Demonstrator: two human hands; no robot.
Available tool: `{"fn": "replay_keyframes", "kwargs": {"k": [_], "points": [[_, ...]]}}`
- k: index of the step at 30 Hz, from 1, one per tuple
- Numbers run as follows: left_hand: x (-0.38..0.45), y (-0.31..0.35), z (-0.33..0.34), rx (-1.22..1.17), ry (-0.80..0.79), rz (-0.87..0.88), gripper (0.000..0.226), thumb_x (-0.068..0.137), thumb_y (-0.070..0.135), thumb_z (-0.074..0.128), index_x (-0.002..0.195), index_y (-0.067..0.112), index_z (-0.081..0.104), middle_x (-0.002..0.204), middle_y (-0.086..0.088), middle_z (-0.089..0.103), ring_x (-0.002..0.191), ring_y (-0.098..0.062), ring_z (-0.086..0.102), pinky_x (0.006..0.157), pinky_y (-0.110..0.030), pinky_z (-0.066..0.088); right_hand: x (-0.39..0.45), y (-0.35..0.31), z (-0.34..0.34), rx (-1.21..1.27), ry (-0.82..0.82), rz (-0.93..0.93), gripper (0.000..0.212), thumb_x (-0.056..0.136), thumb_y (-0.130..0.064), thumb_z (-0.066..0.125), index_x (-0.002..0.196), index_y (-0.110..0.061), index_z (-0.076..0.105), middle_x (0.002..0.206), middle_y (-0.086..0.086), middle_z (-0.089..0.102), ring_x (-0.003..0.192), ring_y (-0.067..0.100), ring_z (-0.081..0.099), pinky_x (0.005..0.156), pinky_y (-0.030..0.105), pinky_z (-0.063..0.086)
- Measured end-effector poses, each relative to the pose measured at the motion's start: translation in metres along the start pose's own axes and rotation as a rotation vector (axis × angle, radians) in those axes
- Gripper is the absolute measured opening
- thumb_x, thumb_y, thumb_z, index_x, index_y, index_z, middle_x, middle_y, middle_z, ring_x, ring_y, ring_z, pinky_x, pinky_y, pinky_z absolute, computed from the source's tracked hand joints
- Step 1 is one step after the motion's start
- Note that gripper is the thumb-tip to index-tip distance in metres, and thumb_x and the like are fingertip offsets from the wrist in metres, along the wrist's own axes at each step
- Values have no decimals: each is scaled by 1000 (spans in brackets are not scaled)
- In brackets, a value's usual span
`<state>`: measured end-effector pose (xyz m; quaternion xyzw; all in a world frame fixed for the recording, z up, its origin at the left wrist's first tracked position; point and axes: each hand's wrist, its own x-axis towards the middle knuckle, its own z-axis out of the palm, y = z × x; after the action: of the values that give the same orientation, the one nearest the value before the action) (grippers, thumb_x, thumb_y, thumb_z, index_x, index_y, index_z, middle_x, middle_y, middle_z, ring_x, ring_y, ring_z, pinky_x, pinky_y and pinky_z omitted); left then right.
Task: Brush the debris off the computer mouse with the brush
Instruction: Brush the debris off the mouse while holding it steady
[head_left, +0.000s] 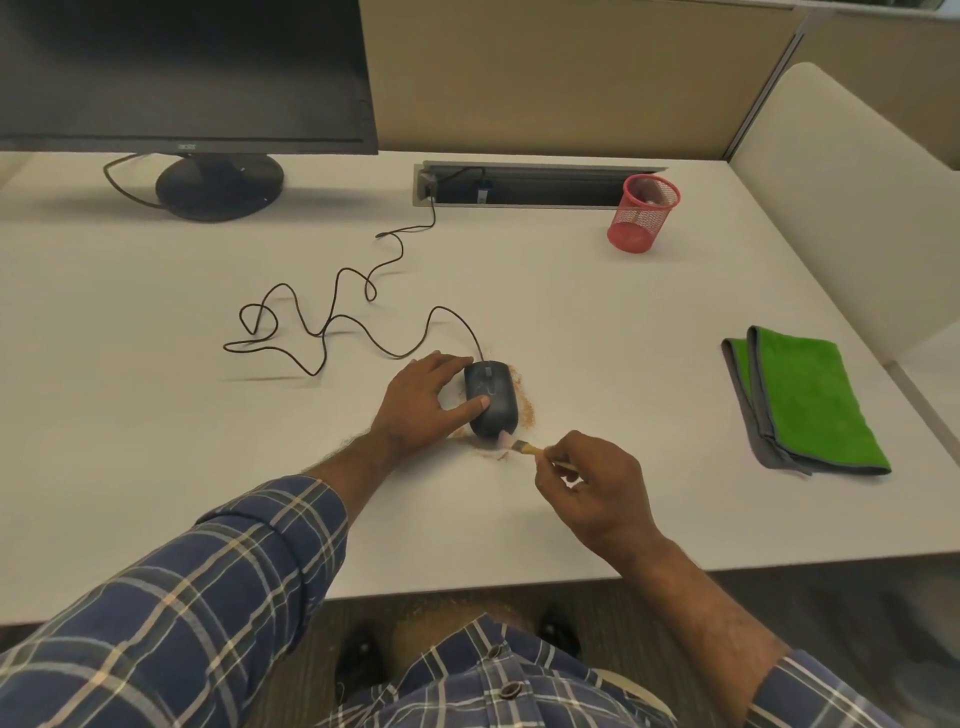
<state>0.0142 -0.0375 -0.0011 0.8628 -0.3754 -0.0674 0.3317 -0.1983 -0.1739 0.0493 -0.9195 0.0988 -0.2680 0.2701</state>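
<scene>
Computer mouse (491, 397): dark, corded, lying on the white desk (156, 415) near its front edge, roughly at the middle of your view. Your left hand (423, 408) steadies it from the left side; the thumb presses against the near left flank of the shell and the fingers reach round the far end, so the hand is curled about the body of the device. Your right hand (592, 491) pinches the wooden handle of a small brush (522, 447) between thumb and fingertips, the remaining fingers folded in. Pale bristles point left and touch the near right corner of the shell. Brown debris (524, 402) lies in a band on the desk along the right side of the shell and in a smaller patch just in front of it, beneath the bristles. A black cable (332, 322) runs from the far end in loose loops to a grommet slot (535, 184) at the back of the desk. Behind, at left, stands a monitor (182, 73); at right, near the slot, a red mesh cup (643, 213). A folded green cloth (802, 400) lies well apart at the right edge.
</scene>
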Motion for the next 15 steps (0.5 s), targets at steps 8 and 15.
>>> {"fn": "replay_keyframes", "kwargs": {"k": [8,15], "points": [[-2,-2,-1,-74,-88,-83,76,82,70,46,146,28,42,150,7,44,142,-14,31,112,-27,21,5,-3,4,173,114,43,6,90,-17,63,94,-13,65,79,-4,65,73,3,55,62,6,39],[-20,22,-18,-394,248,-218,50,89,58,51,127,27,58,122,11,60,114,-5,52,94,-23,44,5,-10,22,286,230,139,26,96,-17,55,119,-11,66,112,-14,64,104,-5,59,82,20,54]]}}
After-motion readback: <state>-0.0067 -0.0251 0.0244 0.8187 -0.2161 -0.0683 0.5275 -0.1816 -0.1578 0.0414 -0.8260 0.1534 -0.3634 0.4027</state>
